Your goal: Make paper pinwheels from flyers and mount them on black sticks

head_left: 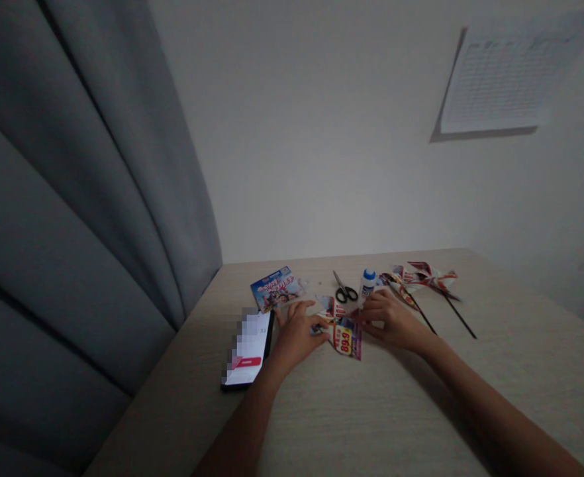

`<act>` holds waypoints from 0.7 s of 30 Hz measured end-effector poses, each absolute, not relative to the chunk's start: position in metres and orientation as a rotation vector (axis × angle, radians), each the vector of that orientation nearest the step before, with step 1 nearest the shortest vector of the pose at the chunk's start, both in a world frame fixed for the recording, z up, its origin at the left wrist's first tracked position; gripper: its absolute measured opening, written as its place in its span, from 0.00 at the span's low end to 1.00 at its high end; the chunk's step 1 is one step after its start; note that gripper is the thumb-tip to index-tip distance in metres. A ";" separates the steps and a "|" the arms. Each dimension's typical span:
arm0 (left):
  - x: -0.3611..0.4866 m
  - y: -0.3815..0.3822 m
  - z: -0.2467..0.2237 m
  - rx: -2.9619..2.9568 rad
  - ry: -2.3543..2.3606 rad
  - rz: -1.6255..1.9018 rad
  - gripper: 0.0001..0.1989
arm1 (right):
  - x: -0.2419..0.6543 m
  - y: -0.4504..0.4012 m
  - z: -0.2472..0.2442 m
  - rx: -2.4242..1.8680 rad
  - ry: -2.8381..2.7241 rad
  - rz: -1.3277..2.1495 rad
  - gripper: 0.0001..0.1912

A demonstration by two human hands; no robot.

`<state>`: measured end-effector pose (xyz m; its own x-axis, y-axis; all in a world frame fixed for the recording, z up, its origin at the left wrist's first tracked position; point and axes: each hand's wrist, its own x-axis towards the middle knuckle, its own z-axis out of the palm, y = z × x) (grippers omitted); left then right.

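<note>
A printed sheet of paper, cut and partly folded like a pinwheel, lies on the table between my hands. My left hand rests at its left side with fingers spread, the fingertips touching the paper near its middle. On the other side, my right hand is closed, its thumb and fingers pinching the paper's right edge. Just behind the right hand stands a glue bottle with a blue cap, its lower part hidden by the fingers. Black-handled scissors lie behind the paper.
Two paper pinwheels on black sticks, one further right, lie at the back right of the table. A phone with a lit screen lies left of my left hand. Behind it is a blue printed leaflet. A grey curtain hangs at left.
</note>
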<state>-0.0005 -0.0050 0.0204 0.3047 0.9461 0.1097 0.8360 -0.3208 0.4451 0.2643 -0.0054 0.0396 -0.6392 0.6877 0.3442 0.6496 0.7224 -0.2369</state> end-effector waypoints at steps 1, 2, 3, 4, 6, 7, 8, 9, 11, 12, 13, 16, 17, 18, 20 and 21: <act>0.000 -0.005 0.021 2.275 1.610 0.506 0.09 | 0.261 -0.007 0.040 -0.998 -2.544 0.193 0.10; 0.000 -0.006 0.022 2.277 1.609 0.499 0.08 | 0.258 -0.009 0.039 -0.983 -2.567 0.243 0.10; 0.000 -0.006 0.023 2.279 1.609 0.490 0.08 | 0.256 -0.010 0.038 -0.981 -2.583 0.277 0.11; 0.000 -0.007 0.024 2.279 1.610 0.484 0.07 | 0.255 -0.010 0.037 -0.992 -2.599 0.299 0.12; 0.000 -0.008 0.026 2.277 1.608 0.475 0.07 | 0.253 -0.012 0.036 -1.028 -2.623 0.326 0.16; 0.001 -0.008 0.026 2.275 1.607 0.475 0.07 | 0.253 -0.012 0.036 -1.045 -2.631 0.333 0.18; 0.001 -0.008 0.026 2.273 1.606 0.477 0.07 | 0.252 -0.013 0.036 -1.059 -2.633 0.336 0.18; 0.002 -0.008 0.025 2.273 1.605 0.484 0.07 | 0.251 -0.013 0.036 -1.069 -2.633 0.334 0.18; 0.004 -0.009 0.023 2.274 1.612 0.515 0.07 | 0.248 -0.013 0.037 -1.080 -2.633 0.309 0.17; 0.005 -0.009 0.022 2.272 1.621 0.535 0.07 | 0.247 -0.013 0.037 -1.082 -2.637 0.290 0.15; 0.006 -0.009 0.021 2.268 1.630 0.553 0.07 | 0.245 -0.013 0.037 -1.081 -2.643 0.270 0.14; 0.008 -0.008 0.019 2.256 1.646 0.582 0.05 | 0.241 -0.011 0.033 -1.061 -2.654 0.209 0.13; 0.008 -0.008 0.018 2.250 1.648 0.582 0.05 | 0.240 -0.010 0.031 -1.054 -2.649 0.193 0.13; 0.009 -0.008 0.018 2.245 1.650 0.580 0.05 | 0.240 -0.009 0.029 -1.050 -2.639 0.179 0.14; 0.010 -0.007 0.018 2.233 1.655 0.579 0.05 | 0.239 -0.008 0.026 -1.047 -2.623 0.160 0.15; 0.010 -0.007 0.018 2.228 1.656 0.582 0.05 | 0.239 -0.007 0.024 -1.046 -2.617 0.155 0.15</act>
